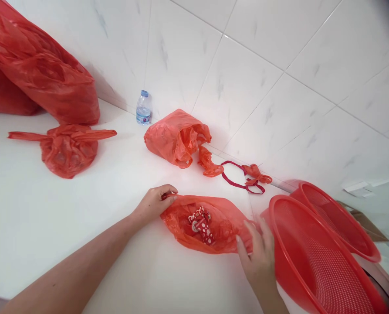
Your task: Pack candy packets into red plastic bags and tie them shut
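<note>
A thin red plastic bag (227,207) lies opened wide on the white table in front of me. Inside it are several small red pieces with white dots (204,230), some with a patterned bow or face; their exact kind is unclear. My left hand (153,201) pinches the bag's left rim between thumb and fingers. At the bag's right end is my right hand (258,250), slightly blurred, its fingers spread beside and against the plastic.
Red plastic baskets (307,257) stand at the right. Behind the bag lie a bunched red bag (173,135) and a dark red strap loop (225,174). A water bottle (143,109) stands by the tiled wall. A tied bag (68,152) and large filled bags (60,83) sit left.
</note>
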Available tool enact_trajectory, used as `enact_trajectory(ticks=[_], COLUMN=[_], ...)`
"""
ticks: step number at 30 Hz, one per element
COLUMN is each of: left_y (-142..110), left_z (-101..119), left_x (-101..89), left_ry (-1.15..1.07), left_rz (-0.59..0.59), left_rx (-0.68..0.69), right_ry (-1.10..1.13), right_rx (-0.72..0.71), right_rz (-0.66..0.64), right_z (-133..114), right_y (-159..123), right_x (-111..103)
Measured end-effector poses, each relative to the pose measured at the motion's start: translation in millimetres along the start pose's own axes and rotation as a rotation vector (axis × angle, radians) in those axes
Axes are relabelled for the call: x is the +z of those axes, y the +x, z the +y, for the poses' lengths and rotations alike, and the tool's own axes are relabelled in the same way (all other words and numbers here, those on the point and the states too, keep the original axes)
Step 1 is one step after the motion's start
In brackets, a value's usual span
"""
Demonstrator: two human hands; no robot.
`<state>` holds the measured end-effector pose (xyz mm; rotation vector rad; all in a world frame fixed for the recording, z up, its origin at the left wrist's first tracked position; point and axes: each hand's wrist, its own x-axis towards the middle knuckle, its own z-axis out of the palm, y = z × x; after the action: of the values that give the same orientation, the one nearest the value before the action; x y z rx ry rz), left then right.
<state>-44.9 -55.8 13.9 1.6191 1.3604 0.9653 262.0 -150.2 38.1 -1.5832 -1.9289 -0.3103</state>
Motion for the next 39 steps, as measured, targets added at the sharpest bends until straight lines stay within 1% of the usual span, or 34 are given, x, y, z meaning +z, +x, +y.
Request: enact_trajectory(ticks=[2, 4, 6, 8, 11, 13, 15, 16, 17, 19, 20, 21, 22, 23, 25, 26, 27, 28, 30, 32, 35, 37, 39], left_y=[-0.5, -4.4, -12.8, -25.5, -48.3, -61.4, -68.9, -69.9, -68.7, -60.5, -53.8, -46.0, -37.6, -29.2, -14.4, -8.9, -5.0, -2.8, -2.8, -7.5, -18.6, -25.8, -31.1], left_z=[0.7, 3.1, 5.9, 8.2, 11.7, 14.9, 19.0, 21.5, 24.6, 33.4, 39.8, 47.6, 56.9, 67.2, 89.3, 99.6, 108.5, 115.4, 121.7, 117.9, 97.4, 78.0, 57.8], left_x=[-2.7, -5.7, -8.1, -9.7, -10.6, -10.1, -8.5, -7.4, -6.3, -4.7, -4.7, -5.4, -6.8, -8.8, -13.8, -16.2, -18.4, -20.2, -22.9, -25.4, -31.4, -36.3, -39.8], left_ry=[0.020, 0.029, 0.008, -0.036, -0.098, -0.163, -0.251, -0.297, -0.337, -0.393, -0.416, -0.442, -0.473, -0.510, -0.588, -0.603, -0.601, -0.577, -0.482, -0.349, -0.220, -0.233, -0.276], left_rz=[0.013, 0.037, 0.052, 0.040, -0.002, -0.053, -0.108, -0.128, -0.134, -0.104, -0.077, -0.046, -0.014, 0.010, 0.063, 0.083, 0.100, 0.110, 0.120, 0.134, 0.157, 0.178, 0.211], left_rx=[0.001, -0.009, -0.067, -0.160, -0.270, -0.313, -0.353, -0.363, -0.364, -0.332, -0.297, -0.249, -0.188, -0.115, 0.060, 0.131, 0.185, 0.220, 0.241, 0.236, 0.263, 0.311, 0.326], right_ry=[0.055, 0.107, 0.141, 0.178, 0.298, 0.418, 0.536, 0.576, 0.604, 0.628, 0.637, 0.658, 0.700, 0.765, 0.929, 1.001, 1.047, 1.063, 1.022, 0.947, 0.893, 0.912, 0.910], right_rx=[0.120, 0.206, 0.248, 0.297, 0.452, 0.590, 0.691, 0.718, 0.726, 0.703, 0.688, 0.680, 0.682, 0.690, 0.697, 0.688, 0.673, 0.658, 0.654, 0.653, 0.581, 0.523, 0.526], right_rz=[-0.045, -0.094, -0.118, -0.135, -0.169, -0.151, -0.127, -0.138, -0.182, -0.318, -0.361, -0.361, -0.303, -0.191, 0.086, 0.197, 0.267, 0.294, 0.262, 0.203, 0.082, -0.028, -0.116], right_z=[1.9, 4.8, 9.1, 12.7, 13.4, 10.7, 7.5, 6.4, 5.8, 6.1, 6.8, 7.7, 8.6, 9.4, 10.2, 10.3, 10.3, 10.3, 11.3, 13.8, 18.9, 21.2, 21.8], right_y=[-14.3, -26.0, -34.1, -38.6, -40.0, -37.7, -32.2, -27.9, -22.5, -8.8, -0.8, 7.6, 16.1, 24.3, 38.4, 43.2, 46.2, 46.8, 41.2, 27.8, 2.4, -11.7, -20.1], right_x=[2.6, 4.1, 3.4, 0.6, -3.3, -2.2, 1.8, 3.9, 5.4, 4.1, 0.7, -4.6, -11.4, -19.4, -36.8, -44.9, -52.1, -57.9, -64.4, -64.0, -52.8, -40.8, -27.3])
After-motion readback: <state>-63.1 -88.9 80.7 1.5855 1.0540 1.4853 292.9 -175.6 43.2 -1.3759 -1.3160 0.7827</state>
